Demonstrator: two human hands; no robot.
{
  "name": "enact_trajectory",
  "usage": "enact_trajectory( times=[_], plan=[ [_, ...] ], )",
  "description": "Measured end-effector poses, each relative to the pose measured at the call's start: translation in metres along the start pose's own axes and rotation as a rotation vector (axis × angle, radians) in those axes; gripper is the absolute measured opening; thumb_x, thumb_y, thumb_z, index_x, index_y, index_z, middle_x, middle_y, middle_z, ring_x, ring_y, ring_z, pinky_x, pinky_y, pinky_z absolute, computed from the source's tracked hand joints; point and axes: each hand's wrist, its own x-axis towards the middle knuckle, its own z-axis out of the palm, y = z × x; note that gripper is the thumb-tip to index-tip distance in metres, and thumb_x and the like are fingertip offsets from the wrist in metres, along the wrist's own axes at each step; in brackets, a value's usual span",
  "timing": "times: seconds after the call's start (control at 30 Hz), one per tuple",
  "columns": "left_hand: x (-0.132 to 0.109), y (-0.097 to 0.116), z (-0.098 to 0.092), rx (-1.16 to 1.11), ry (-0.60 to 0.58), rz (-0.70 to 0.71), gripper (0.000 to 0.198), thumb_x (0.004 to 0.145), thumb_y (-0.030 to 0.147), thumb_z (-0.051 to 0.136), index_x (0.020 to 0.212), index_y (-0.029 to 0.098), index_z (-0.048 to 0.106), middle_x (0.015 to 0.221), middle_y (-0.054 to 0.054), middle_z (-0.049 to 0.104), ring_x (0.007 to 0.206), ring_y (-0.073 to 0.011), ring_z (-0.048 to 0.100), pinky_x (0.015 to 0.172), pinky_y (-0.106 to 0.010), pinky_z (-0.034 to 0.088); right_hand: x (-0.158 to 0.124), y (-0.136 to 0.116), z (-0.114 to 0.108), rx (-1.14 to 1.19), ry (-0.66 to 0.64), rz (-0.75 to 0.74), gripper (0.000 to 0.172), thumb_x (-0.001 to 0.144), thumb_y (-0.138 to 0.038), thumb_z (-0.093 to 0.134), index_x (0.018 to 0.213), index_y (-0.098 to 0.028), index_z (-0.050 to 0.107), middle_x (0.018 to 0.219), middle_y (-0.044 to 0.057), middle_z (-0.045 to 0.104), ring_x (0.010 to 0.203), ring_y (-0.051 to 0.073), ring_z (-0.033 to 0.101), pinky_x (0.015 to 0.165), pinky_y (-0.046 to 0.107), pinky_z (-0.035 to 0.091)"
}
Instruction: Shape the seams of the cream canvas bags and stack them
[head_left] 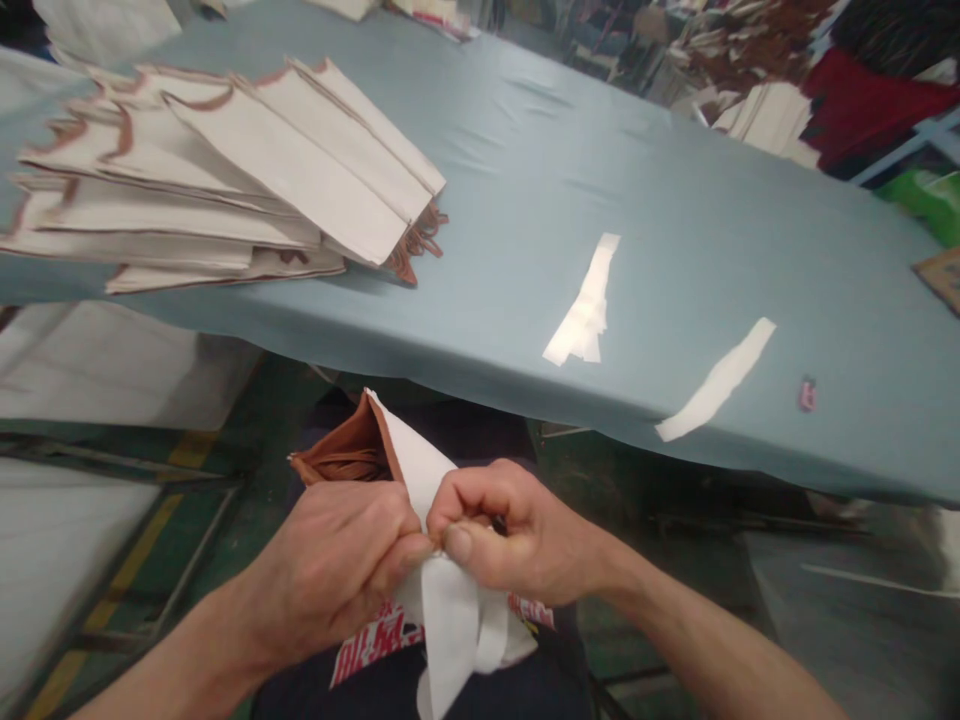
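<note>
A white folded leather-like piece with brown lining is held over my lap, its brown inside showing at the upper left. My left hand is closed on its edge, fingertips pinched. Right beside it, my right hand pinches the same spot between thumb and forefinger, so the two hands nearly touch. Below the fingers hang loose white strips, partly curled. What exactly lies between the fingertips is hidden. Under the strips, a cloth with red printed characters lies across my lap.
A blue-grey covered table stands in front. On its left lies a stack of similar white pieces with brown edges. White curved strips, another strip and a small pink object lie further right.
</note>
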Motion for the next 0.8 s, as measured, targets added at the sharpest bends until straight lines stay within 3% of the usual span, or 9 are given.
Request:
enact_trajectory(
  times=[0.1,0.23,0.4,0.57,0.8],
  plan=[
    [-0.010,-0.004,0.002,-0.068,-0.040,-0.093,0.030,0.119,0.020,0.036,0.094,0.024,0.052,0.076,0.007,0.058,0.062,-0.0118,0.057,0.062,-0.027,0.040,0.002,0.008,0.003,0.015,0.032,0.022,0.018,0.092,-0.030,0.063,0.080,-0.019,0.058,0.062,-0.009,0.043,0.051,0.006,0.033,0.046,0.018,0.029],
    [-0.012,-0.004,-0.005,-0.128,-0.133,-0.159,0.029,0.118,0.020,0.035,0.098,0.025,0.055,0.078,0.008,0.059,0.064,-0.0104,0.059,0.065,-0.022,0.043,0.000,0.005,0.000,-0.211,0.013,-0.061,0.013,0.096,-0.020,0.062,0.083,-0.019,0.059,0.064,-0.009,0.045,0.053,0.005,0.035,0.053,0.018,0.030],
    [0.012,0.013,-0.023,-0.126,-0.223,-0.220,0.033,0.118,0.022,0.039,0.090,0.025,0.057,0.076,0.008,0.062,0.063,-0.0107,0.061,0.066,-0.022,0.044,-0.007,-0.006,-0.006,-0.395,-0.012,-0.114,0.022,0.108,-0.028,0.054,0.088,-0.020,0.059,0.065,-0.009,0.045,0.053,0.007,0.039,0.055,0.022,0.029],
    [0.039,0.026,-0.039,-0.076,-0.262,-0.180,0.039,0.118,0.024,0.037,0.086,0.025,0.059,0.075,0.007,0.067,0.061,-0.0114,0.063,0.061,-0.025,0.043,-0.011,-0.012,-0.010,-0.474,-0.024,-0.169,0.025,0.113,-0.032,0.052,0.091,-0.021,0.057,0.067,-0.008,0.048,0.055,0.009,0.045,0.058,0.023,0.032],
    [0.034,0.009,-0.027,-0.230,-0.324,-0.310,0.041,0.115,0.032,0.050,0.075,0.023,0.052,0.065,0.009,0.053,0.053,-0.0092,0.045,0.052,-0.022,0.035,-0.012,-0.004,-0.015,-0.528,0.019,-0.236,0.030,0.116,-0.037,0.049,0.092,-0.021,0.060,0.071,-0.006,0.054,0.058,0.009,0.049,0.061,0.023,0.034]
  ],
)
